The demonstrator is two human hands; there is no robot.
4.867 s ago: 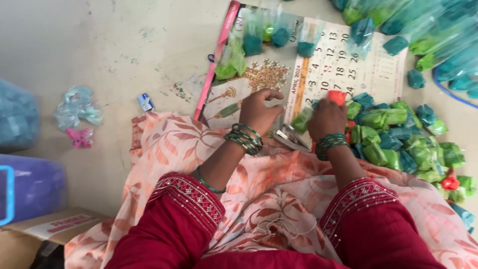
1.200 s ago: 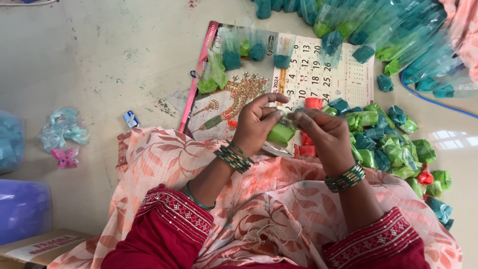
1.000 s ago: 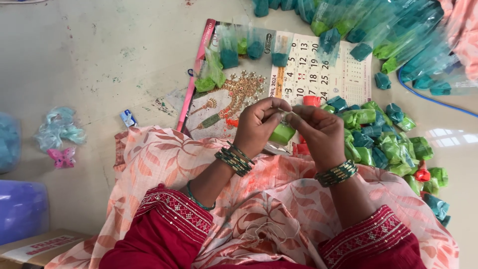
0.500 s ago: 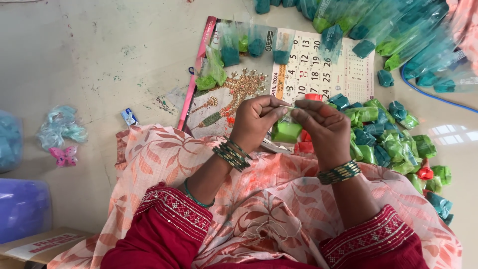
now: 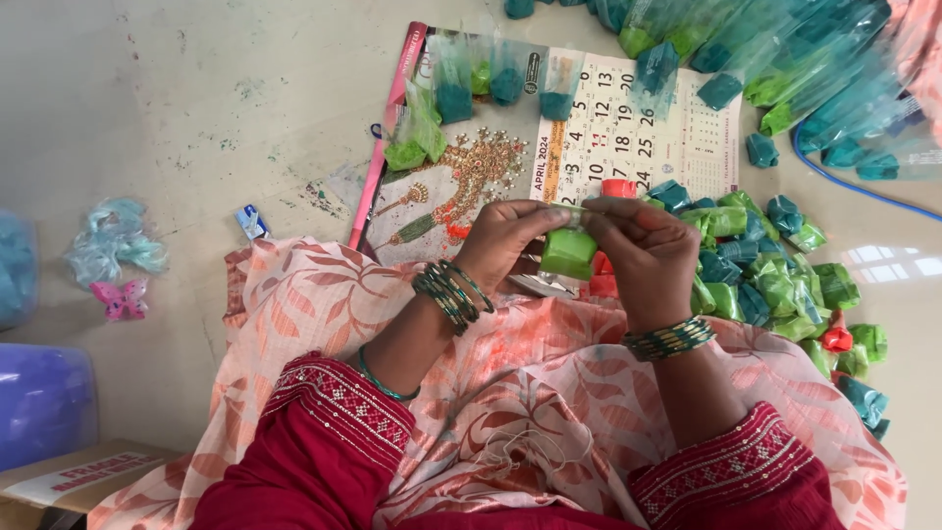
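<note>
green packet [image 5: 568, 253] is pinched at its top between both hands, left [image 5: 510, 243] and right [image 5: 643, 257], above the calendar [image 5: 628, 128].

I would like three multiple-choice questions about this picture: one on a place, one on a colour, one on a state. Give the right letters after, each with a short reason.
1. Where does the pink butterfly clip lie?
A. on the calendar
B. on the floor, far to the person's left
C. in the pile of packets

2. What colour is the small packet held between the hands?
A. green
B. red
C. purple

3. How do the left hand and the right hand stand?
A. both flat on the floor
B. one holds, one rests on the lap
C. both pinch the packet's top, raised over the lap

Answers: 1 B, it lies on bare floor beside a pale blue bundle. 2 A, its filled part is bright green. 3 C, fingertips of both hands meet at its top.
</note>
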